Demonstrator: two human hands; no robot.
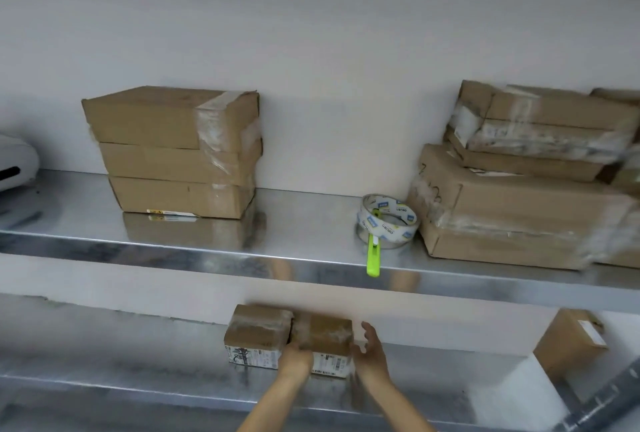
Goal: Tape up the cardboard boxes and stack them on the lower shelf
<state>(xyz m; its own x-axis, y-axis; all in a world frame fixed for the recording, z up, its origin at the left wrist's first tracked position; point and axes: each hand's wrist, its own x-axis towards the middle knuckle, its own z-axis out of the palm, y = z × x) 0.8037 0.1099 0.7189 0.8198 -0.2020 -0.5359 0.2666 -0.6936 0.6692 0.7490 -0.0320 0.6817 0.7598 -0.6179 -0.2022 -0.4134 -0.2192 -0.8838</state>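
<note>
Two small taped cardboard boxes stand side by side on the lower shelf [104,369]: a left box [258,331] and a right box [327,340]. My left hand [298,360] holds the front left corner of the right box. Beside that box's right end, my right hand [372,352] has its fingers spread, and I cannot tell if it touches the box. On the upper shelf [304,234] lie a roll of clear tape [388,220] and a green utility knife [373,255] at the front edge.
A stack of three taped boxes [173,151] stands at the upper shelf's left, and a pile of larger taped boxes [526,182] at its right. Part of a white appliance [15,161] shows at far left. Another box [569,345] sits at the lower right.
</note>
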